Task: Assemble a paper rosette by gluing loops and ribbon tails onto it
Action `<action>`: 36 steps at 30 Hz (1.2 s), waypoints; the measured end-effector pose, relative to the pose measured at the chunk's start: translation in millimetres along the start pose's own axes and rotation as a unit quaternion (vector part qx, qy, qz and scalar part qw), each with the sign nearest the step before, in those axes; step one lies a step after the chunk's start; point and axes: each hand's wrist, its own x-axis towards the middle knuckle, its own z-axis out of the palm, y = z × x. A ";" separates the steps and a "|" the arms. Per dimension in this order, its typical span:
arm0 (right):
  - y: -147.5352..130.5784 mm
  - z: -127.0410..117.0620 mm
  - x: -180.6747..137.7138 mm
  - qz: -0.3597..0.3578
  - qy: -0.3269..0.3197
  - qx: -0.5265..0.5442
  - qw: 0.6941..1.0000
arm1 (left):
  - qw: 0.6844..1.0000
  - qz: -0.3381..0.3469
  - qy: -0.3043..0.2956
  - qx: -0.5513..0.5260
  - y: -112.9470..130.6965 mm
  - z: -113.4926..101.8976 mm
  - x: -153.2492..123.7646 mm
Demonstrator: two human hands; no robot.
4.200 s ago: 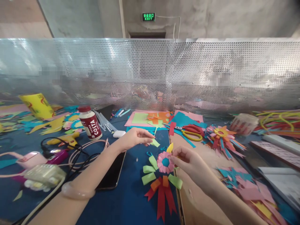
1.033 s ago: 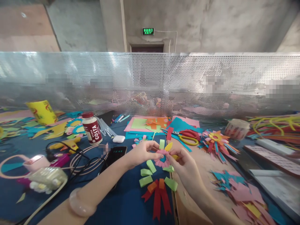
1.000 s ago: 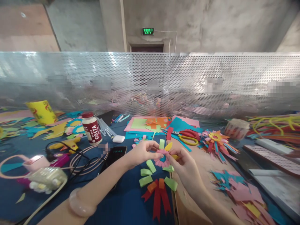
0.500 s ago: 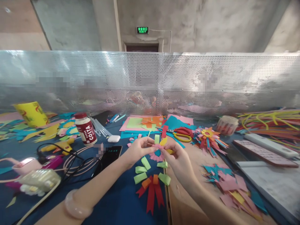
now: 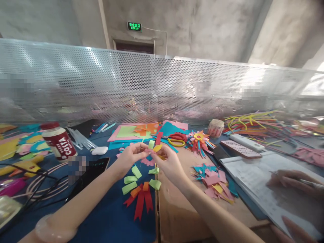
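Observation:
Both hands meet over the table around a small paper flower (image 5: 147, 161) with pink fringed edges. My left hand (image 5: 136, 153) pinches its upper left side between thumb and fingers. My right hand (image 5: 169, 161) closes on its right side, where a yellow paper petal (image 5: 157, 148) sticks up by the fingers. The fingers hide much of the flower's middle. Below it, folded light green paper loops (image 5: 130, 179) lie in an arc on the blue surface. Red notched paper strips (image 5: 139, 203) with orange folded pieces (image 5: 146, 186) sit under them.
Red and yellow scissors (image 5: 177, 139) and a finished paper flower (image 5: 199, 140) lie beyond my right hand. Paper scraps (image 5: 215, 182) are to the right. A Costa bottle (image 5: 58, 141), phone (image 5: 92, 175) and glue gun (image 5: 24, 165) stand left. Another person's hand (image 5: 291, 179) holds a pen over a notebook.
The view has turned to the right, so the table things sit further left. Another person's hands and pen have come into view at right. My hands keep their hold on the paper flower.

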 end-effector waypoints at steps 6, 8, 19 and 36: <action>5.4 -16.4 9.2 -0.020 0.001 -0.008 1.000 | 0.999 0.028 0.018 -0.003 -6.8 13.0 14.4; 7.3 -21.1 12.0 -0.034 0.006 -0.006 0.999 | 0.999 0.037 0.031 -0.009 -10.4 17.5 18.8; 6.8 -27.1 11.5 -0.094 -0.049 -0.010 0.994 | 0.998 0.056 0.019 -0.014 -11.4 21.0 2.2; 11.7 -30.2 9.7 -0.138 -0.095 -0.020 0.986 | 0.997 0.067 0.038 0.010 -14.6 21.9 -3.7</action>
